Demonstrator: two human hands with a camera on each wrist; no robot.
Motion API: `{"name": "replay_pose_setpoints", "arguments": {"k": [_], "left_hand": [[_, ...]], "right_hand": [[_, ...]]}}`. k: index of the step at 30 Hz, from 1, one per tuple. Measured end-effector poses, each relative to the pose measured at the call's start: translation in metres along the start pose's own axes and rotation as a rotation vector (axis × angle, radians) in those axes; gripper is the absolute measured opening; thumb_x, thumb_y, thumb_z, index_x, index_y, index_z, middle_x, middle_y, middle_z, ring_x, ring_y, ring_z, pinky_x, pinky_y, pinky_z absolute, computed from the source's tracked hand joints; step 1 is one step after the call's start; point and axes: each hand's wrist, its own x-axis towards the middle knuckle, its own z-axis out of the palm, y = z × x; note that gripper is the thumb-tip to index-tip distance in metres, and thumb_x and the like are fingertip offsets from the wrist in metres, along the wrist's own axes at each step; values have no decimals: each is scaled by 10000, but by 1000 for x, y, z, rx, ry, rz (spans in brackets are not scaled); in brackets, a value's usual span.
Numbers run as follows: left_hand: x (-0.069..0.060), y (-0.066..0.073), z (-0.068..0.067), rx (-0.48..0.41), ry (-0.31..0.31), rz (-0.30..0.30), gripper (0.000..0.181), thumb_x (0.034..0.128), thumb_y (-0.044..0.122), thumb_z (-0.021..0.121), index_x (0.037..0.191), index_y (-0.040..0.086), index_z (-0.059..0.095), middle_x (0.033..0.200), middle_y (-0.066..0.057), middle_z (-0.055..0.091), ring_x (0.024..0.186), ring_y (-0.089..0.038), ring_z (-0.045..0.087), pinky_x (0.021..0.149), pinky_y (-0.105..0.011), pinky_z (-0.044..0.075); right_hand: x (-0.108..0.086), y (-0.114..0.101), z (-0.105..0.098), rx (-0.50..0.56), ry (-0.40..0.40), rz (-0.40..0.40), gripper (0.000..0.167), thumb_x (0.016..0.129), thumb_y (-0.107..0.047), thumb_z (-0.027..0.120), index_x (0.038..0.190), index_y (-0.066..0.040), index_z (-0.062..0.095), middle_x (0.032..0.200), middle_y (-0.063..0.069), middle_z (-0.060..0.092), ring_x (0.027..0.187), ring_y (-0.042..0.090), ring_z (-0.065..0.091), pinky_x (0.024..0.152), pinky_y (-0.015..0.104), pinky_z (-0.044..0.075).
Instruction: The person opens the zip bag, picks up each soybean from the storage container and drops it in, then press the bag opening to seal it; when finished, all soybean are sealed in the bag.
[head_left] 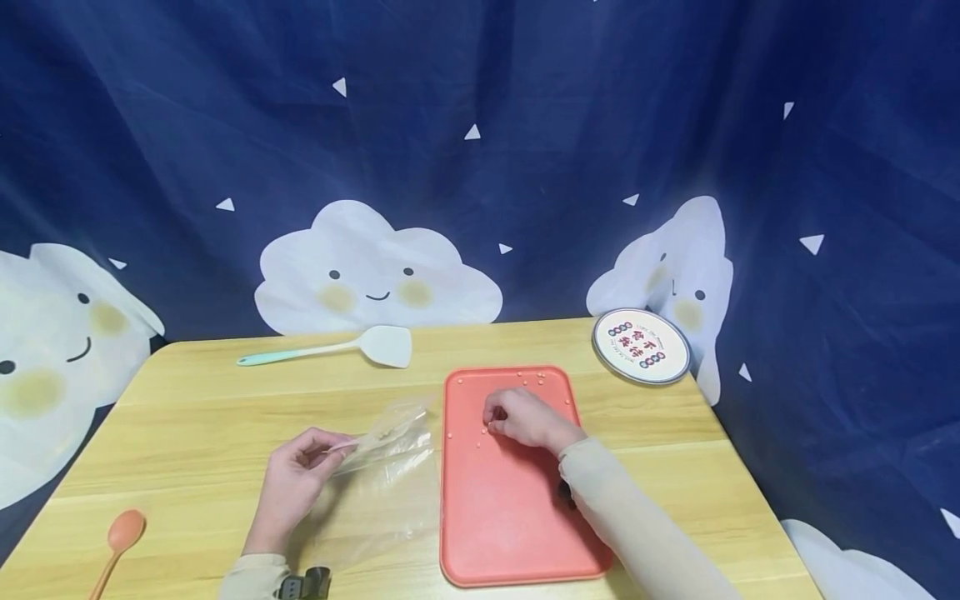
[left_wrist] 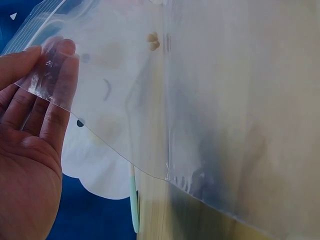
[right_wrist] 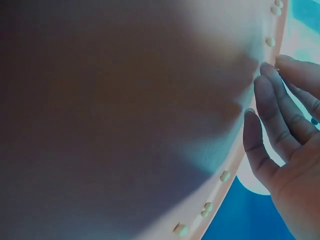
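My left hand [head_left: 296,475] pinches the top edge of a clear zip bag [head_left: 401,467] between thumb and fingers, left of the red tray [head_left: 517,517]. In the left wrist view, a few pale soybeans [left_wrist: 153,41] show in the bag [left_wrist: 120,95]. My right hand [head_left: 525,417] is over the tray's upper half, thumb and fingertips together. A tiny pale soybean shows at those fingertips, partly hidden; in the right wrist view the right hand [right_wrist: 290,115] mostly covers it. Several loose soybeans [right_wrist: 270,42] lie along the tray's edge.
A white spatula [head_left: 386,346] with a mint handle lies at the back of the wooden table [head_left: 187,425]. At the back right, a round plate [head_left: 641,346] with red writing leans near the curtain [head_left: 555,167]. An orange spoon [head_left: 126,531] lies front left.
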Motion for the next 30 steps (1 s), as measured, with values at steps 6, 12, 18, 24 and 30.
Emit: {"name": "replay_pose_setpoints", "arguments": {"k": [6, 12, 18, 24, 30], "left_hand": [[2, 0, 0, -7, -8, 9, 107, 833, -101, 722, 917, -47, 684, 949, -183, 706, 869, -140, 698, 811, -255, 569], [3, -2, 2, -15, 0, -11, 114, 824, -94, 735, 897, -17, 691, 942, -157, 711, 863, -167, 702, 808, -277, 575], [4, -2, 3, -12, 0, -18, 116, 823, -101, 732, 893, -18, 691, 940, -159, 710, 859, -169, 701, 808, -274, 575], [4, -3, 3, -7, -5, -10, 112, 827, -101, 728, 887, -13, 692, 934, -151, 713, 856, -166, 701, 804, -269, 576], [4, -3, 4, -22, -4, -8, 133, 818, -131, 718, 880, -19, 686, 931, -152, 713, 851, -163, 703, 797, -281, 579]], "right_hand": [[-4, -3, -8, 154, 27, 41, 88, 893, -54, 702, 909, -140, 701, 806, -98, 645, 797, 84, 587, 769, 281, 521], [-2, -18, -16, 303, 96, 7, 75, 905, -93, 705, 977, -85, 722, 851, -55, 678, 825, 85, 614, 787, 290, 535], [8, -41, -16, 404, 170, -19, 95, 891, -99, 720, 978, -135, 729, 872, -116, 664, 843, 85, 610, 778, 285, 535], [22, -62, -10, 460, 182, -81, 94, 893, -76, 708, 971, -122, 730, 879, -82, 676, 818, 95, 606, 741, 269, 536], [36, -81, -3, 482, 167, -134, 104, 882, -76, 717, 964, -139, 728, 893, -58, 691, 804, 70, 599, 731, 238, 527]]}}
